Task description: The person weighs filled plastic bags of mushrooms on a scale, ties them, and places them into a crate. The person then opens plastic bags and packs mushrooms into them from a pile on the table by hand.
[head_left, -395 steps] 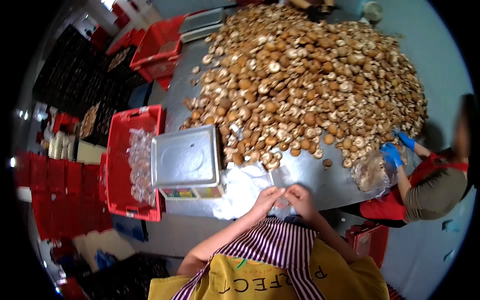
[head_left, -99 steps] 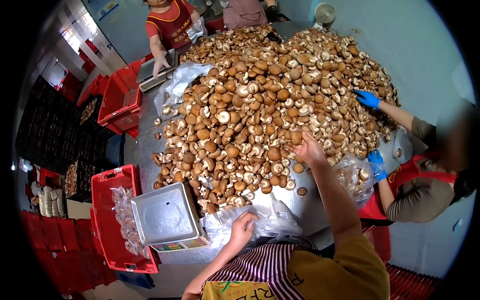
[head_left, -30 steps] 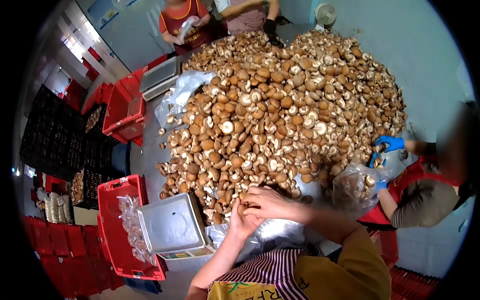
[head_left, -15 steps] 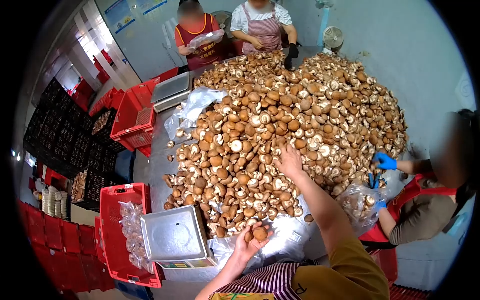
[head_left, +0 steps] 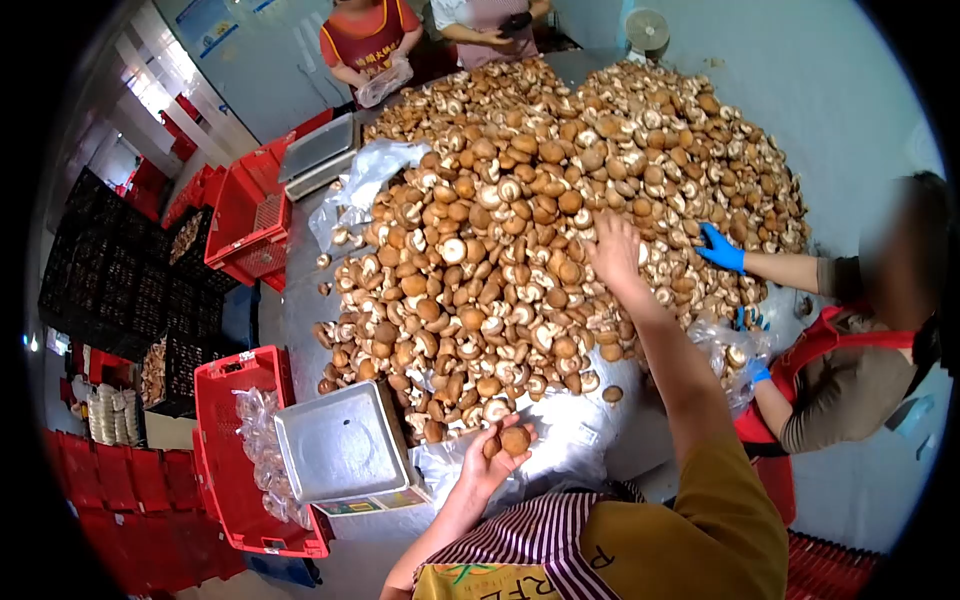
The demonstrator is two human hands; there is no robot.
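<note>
Near the table's front edge, my left hand (head_left: 484, 468) is closed round brown mushrooms (head_left: 515, 440), palm up. My right hand (head_left: 615, 250) reaches out over the middle of the large mushroom heap (head_left: 540, 180), fingers spread on the mushrooms; I see nothing gripped in it. Clear plastic bags (head_left: 560, 440) lie flat on the metal table under and beside my left hand. To the left of that hand stands a scale with a bare metal pan (head_left: 340, 442).
A red crate (head_left: 212, 455) with filled bags stands left of the scale. Further back are a second scale (head_left: 318, 150), a red crate (head_left: 235, 215) and a plastic bag (head_left: 375, 170). A co-worker in blue gloves (head_left: 722, 250) is at the right; two people stand behind the heap.
Since half a second ago my right hand has moved further out over the heap, while my left hand still holds mushrooms. The co-worker's blue glove has moved left onto the heap. The view has tilted down.
</note>
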